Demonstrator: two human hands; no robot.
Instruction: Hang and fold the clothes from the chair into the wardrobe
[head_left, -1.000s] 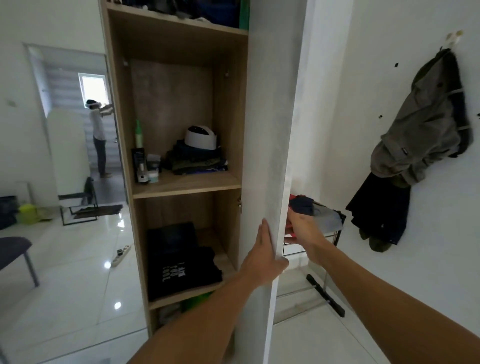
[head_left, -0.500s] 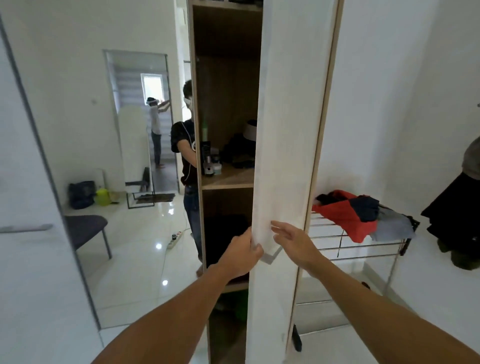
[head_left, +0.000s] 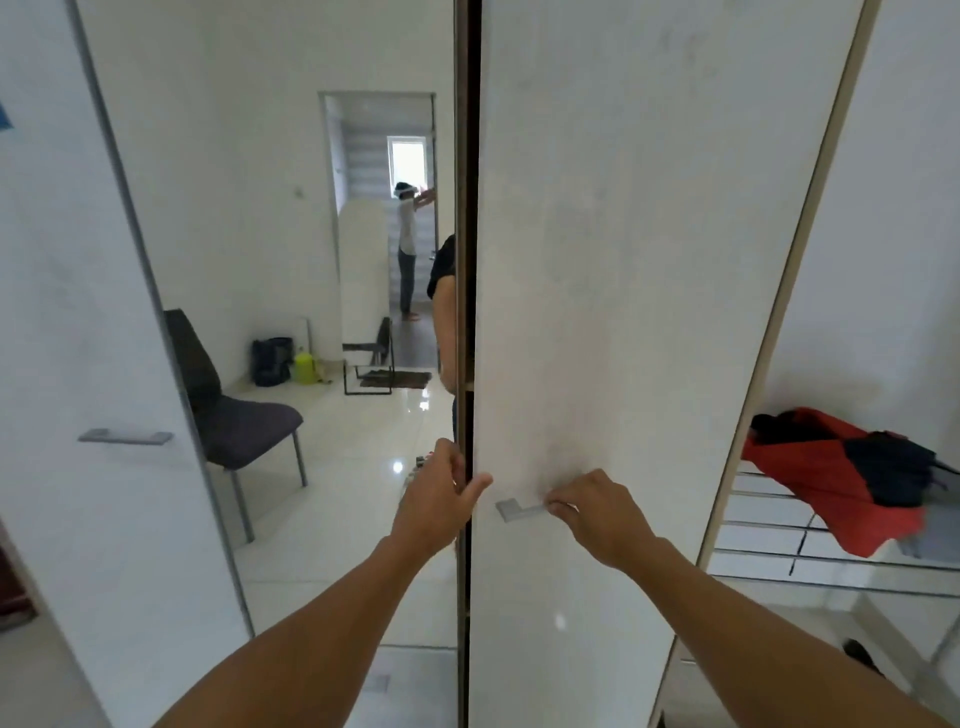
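Right hand (head_left: 602, 514): fingers are curling round the right end of the door handle (head_left: 521, 510), gripping it.
Left hand (head_left: 440, 496): fingers are wrapping the wardrobe door (head_left: 623, 260) at its left edge, thumb lying on the front, just left of the handle.
Door: standing almost closed, a dark slit showing along its left edge.
Clothes (head_left: 841, 478): lying heaped on a wire rack (head_left: 779, 540), well right of the door, apart from both hands.
Chair (head_left: 228, 415): standing left of the door.

The right hand (head_left: 597, 514) pinches the grey handle (head_left: 519, 509) of the white wardrobe door (head_left: 623, 260), and the left hand (head_left: 436, 499) holds the door's left edge.
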